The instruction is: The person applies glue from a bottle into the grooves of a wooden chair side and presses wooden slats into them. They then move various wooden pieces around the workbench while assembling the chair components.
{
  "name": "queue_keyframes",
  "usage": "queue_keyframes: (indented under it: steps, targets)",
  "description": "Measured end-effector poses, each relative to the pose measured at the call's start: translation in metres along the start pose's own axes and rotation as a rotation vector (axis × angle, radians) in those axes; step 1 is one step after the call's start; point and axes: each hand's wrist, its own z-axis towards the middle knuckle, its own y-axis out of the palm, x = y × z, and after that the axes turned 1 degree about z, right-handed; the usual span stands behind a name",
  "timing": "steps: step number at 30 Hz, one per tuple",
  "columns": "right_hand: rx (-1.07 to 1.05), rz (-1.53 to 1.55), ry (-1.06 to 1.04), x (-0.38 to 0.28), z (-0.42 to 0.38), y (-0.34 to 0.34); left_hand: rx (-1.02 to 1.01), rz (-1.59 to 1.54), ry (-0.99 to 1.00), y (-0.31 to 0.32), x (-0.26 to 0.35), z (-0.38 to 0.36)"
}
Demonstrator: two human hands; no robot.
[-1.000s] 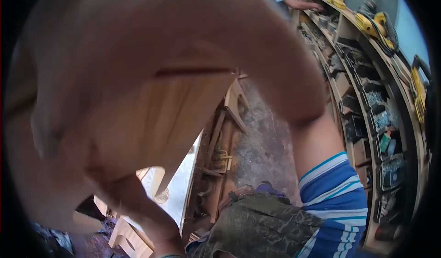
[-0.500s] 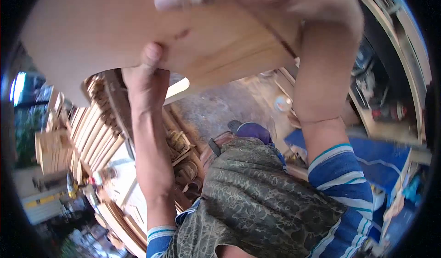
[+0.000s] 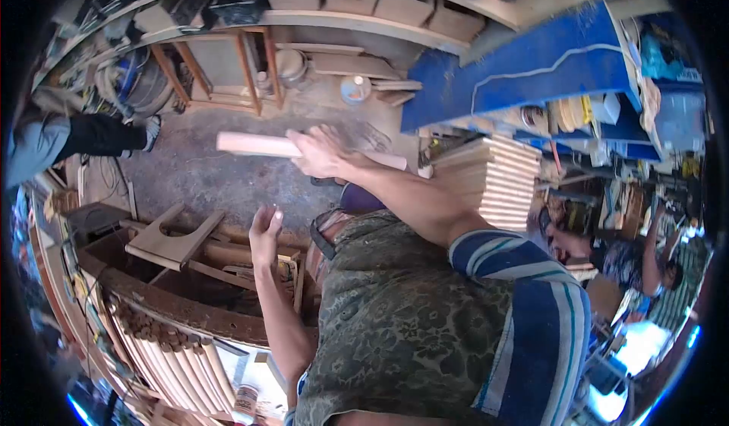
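Note:
My right hand (image 3: 323,151) is closed around a long, pale piece of wood (image 3: 254,144). The wood looks narrow from here, and its ends stick out on both sides of the hand. Lower down, my left hand (image 3: 266,232) is raised with nothing in it, fingers partly curled and the thumb apart. To its left, a flat wooden panel with a rounded cutout (image 3: 178,242) lies on the brown wooden bench frame (image 3: 144,297).
A stack of pale boards (image 3: 486,175) stands to the right, near a blue tabletop (image 3: 531,69). Wooden frames (image 3: 258,77) and a white tub (image 3: 355,89) stand ahead. A person's leg (image 3: 106,134) is at the left; another person (image 3: 645,259) is at the far right.
The large wooden panel that both hands held up has left the hands. My right hand now grips a narrow-looking piece of wood, my left is empty, and the view has turned.

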Motion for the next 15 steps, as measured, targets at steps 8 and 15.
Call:
queue_keyframes:
  steps: [8,15]
  targets:
    - [0.076,-0.101,0.557,0.140,-0.103,0.071,0.104,0.006,-0.038,-0.025,-0.028,-0.020]
    - [0.010,-0.133,0.862,0.253,-0.146,0.096,0.161,0.174,-0.082,-0.022,-0.049,-0.020]
